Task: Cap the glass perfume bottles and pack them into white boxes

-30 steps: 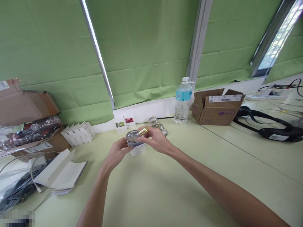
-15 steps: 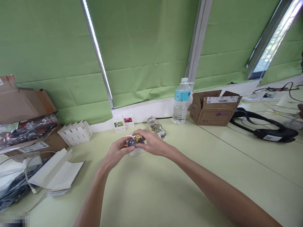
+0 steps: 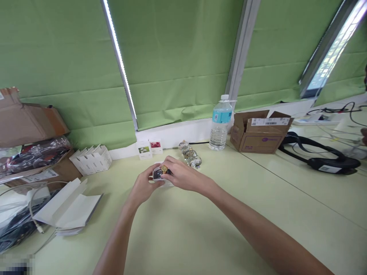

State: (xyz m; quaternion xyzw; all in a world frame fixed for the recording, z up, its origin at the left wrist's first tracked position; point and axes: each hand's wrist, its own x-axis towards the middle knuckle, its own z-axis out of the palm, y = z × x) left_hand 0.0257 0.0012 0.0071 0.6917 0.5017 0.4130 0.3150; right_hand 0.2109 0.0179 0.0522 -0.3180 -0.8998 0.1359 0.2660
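Labels [image 3: 270, 121] defeat me | left hand [image 3: 144, 186] grips white box [image 3: 168, 183] | right hand [image 3: 182, 173] pinches gold-capped bottle [image 3: 163, 169] between them, near bench's back edge [image 3: 124, 162]

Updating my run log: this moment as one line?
left hand: holding white box | right hand: gripping gold-topped item at box | back right: water bottle
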